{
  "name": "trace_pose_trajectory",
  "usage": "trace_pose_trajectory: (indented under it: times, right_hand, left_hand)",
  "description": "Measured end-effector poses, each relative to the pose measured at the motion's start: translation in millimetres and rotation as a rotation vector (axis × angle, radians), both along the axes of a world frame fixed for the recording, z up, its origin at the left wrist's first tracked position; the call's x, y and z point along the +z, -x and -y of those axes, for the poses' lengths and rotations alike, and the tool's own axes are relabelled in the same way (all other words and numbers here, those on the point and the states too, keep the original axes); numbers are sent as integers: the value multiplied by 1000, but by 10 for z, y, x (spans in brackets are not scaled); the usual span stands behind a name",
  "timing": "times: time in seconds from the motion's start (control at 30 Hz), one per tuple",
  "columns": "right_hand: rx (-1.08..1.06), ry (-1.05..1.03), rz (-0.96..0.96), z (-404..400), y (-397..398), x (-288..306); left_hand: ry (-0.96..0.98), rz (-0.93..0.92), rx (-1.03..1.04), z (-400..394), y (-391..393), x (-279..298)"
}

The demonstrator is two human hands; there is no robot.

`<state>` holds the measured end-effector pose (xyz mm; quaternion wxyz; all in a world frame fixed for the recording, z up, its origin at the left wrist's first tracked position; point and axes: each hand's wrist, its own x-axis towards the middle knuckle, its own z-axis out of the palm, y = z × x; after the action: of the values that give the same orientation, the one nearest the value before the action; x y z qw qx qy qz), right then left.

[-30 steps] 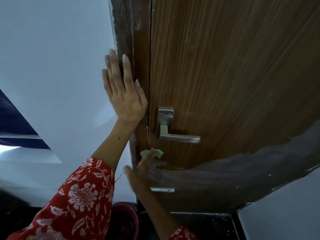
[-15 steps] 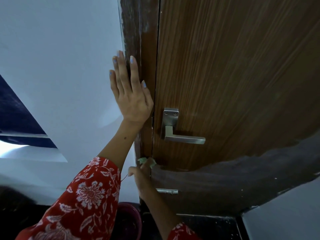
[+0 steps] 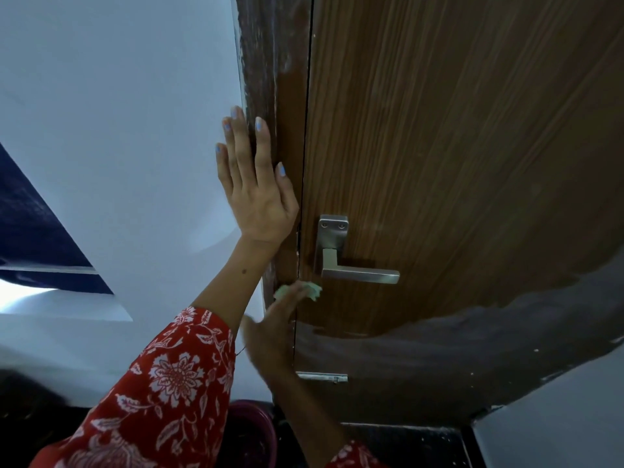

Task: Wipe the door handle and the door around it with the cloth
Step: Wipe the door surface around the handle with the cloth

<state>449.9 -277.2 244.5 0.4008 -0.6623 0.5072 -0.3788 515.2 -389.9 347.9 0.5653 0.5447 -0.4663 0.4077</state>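
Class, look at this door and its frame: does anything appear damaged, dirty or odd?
Yes. The door frame carries whitish, scuffed streaks above the left hand, and the door turns dull grey below the handle, unlike the wood above.

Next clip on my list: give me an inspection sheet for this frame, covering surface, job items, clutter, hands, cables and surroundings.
Surface: wooden door, shut; its lower part looks dark and shadowed.
Job's things: metal handle level and untouched; green cloth pressed at the door edge just below and left of it.
Clutter: purple bucket on the floor below the frame.
Hands: left hand open, flat against the door frame and the wall's edge; right hand, blurred, presses the cloth.
Cables: nothing seen.
Surroundings: white wall to the left, small metal plate low on the door.
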Motion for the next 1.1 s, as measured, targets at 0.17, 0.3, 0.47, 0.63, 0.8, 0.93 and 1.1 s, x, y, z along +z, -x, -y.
trace_pose_trajectory:
  times: [0.17, 0.3, 0.47, 0.63, 0.8, 0.93, 1.1]
  right_hand:
    - [-41, 431, -273, 179, -122, -236]
    - [-129, 674, -477, 427, -54, 35]
    - [6, 667, -589, 418, 173, -248]
    - [-45, 511, -727, 425, 755, -722]
    - [-379, 375, -574, 691, 1215, -506]
    - [-520, 579, -324, 909, 1434, -133]
    - [-648, 857, -134, 1044, 1639, -33]
  left_hand:
    - [-25, 22, -127, -26, -28, -13]
    - [-11, 7, -134, -10, -50, -32]
    - [-27, 30, -111, 5, -58, -24]
    - [-14, 40, -107, 1, -51, -18]
    - [-30, 34, -96, 3, -51, -20]
    - [-41, 26, -99, -3, -51, -16]
    - [-52, 15, -103, -9, -45, -11]
